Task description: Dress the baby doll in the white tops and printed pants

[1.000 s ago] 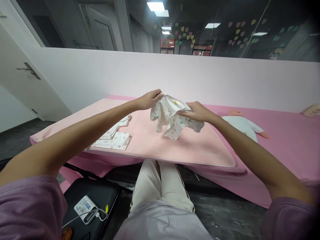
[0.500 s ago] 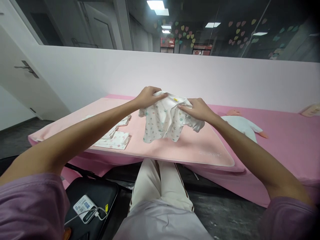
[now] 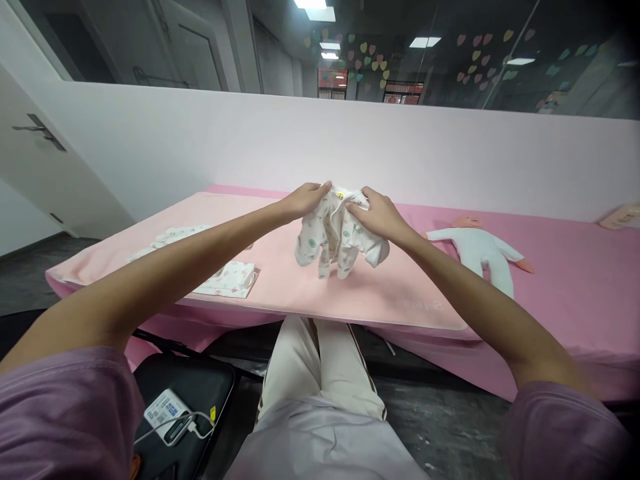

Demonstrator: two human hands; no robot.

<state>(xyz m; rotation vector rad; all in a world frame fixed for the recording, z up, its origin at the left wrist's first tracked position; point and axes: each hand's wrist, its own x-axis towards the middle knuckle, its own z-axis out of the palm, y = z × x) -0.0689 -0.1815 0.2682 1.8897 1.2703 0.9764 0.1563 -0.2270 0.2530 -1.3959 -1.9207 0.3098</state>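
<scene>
A small white baby shirt (image 3: 334, 230) with a green and pink print hangs bunched in the air above the pink table mat (image 3: 310, 300). My left hand (image 3: 309, 199) grips its collar on the left, fingers closed. On the other side of the neckline, my right hand (image 3: 376, 212) pinches the cloth at the shoulder. A yellow mark shows inside the collar between both hands. Folded printed clothes (image 3: 233, 280) lie on the mat at the left, partly hidden by my left forearm.
A doll in white clothing (image 3: 483, 250) lies on the pink cloth at the right. A bottle-like object (image 3: 620, 217) is by the wall. A black chair (image 3: 200, 380) holds a white device (image 3: 167, 413) with a cable.
Both hands have come closer together, and the shirt, spread wide before, is now gathered and narrower. The camera view has shifted slightly, showing more of the doll.
</scene>
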